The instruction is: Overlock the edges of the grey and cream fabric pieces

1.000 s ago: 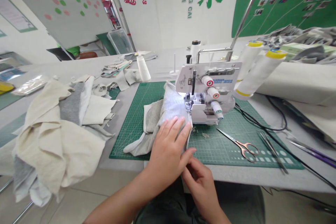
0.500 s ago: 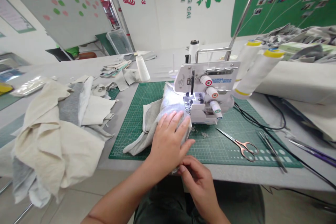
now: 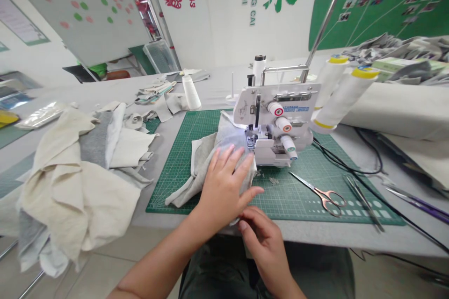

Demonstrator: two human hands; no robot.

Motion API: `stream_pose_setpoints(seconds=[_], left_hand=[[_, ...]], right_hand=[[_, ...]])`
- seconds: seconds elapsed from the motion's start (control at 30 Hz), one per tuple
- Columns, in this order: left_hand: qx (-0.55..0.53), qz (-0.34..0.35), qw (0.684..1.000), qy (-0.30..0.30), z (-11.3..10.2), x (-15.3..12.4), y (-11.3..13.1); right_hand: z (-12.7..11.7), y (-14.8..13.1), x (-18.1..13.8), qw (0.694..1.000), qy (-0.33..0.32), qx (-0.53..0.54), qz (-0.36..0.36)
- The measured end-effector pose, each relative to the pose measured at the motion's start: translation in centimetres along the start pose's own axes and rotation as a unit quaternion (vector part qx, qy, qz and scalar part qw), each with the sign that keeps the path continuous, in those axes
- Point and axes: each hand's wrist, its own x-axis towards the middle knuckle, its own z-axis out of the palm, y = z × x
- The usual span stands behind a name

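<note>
I had the left hand (image 3: pixel 226 184) palm down, fingers loosely fanned, thumb out to the right, pressing the soft light grey cloth (image 3: pixel 229 135) without gripping it. Right hand (image 3: pixel 266 238): thumb and index nearly together at the cloth's near end, beside the left wrist; couldn't tell whether they pinched it.

Cloth lay on the green gridded cutting mat (image 3: pixel 196 124), right edge running up to the lit needle area of the white overlock sewing machine (image 3: pixel 271 126); a folded flap stuck out left. Left of that I saw a good strip of mat up to its edge.

Right side was tighter: some grey lint (image 3: pixel 273 181), then copper-handled metal scissors (image 3: pixel 317 190), tip just beside the machine's near corner. Silver metal tweezers (image 3: pixel 363 203) reached over the mat's near edge. Black cables (image 3: pixel 333 160) trailed rightward from the machine. A narrow strip of grey table (image 3: pixel 333 233) ran along the near side. Heaped cream and grey fabric (image 3: pixel 101 196) hung over the table edge, well left.
</note>
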Motion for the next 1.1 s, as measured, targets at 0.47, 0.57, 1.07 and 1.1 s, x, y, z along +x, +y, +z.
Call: stream_pose_setpoints(seconds=[0.47,0.57,1.07,1.1], left_hand=[[-0.024,0.009,0.999,-0.022,-0.5,-1.4,0.7],[-0.027,0.005,1.0,-0.016,-0.3,-0.9,0.5],[-0.019,0.004,1.0,-0.013,0.2,-0.1,-0.4],[-0.018,0.004,1.0,-0.011,0.2,0.0,-0.4]], right_hand=[[-0.7,-0.2,0.8,0.997,0.017,0.064,0.05],[-0.6,-0.3,1.3,0.996,0.028,0.071,0.05],[-0.7,0.0,2.4,0.996,0.03,0.074,0.047],[-0.7,0.0,2.5,0.996,0.03,0.073,0.046]])
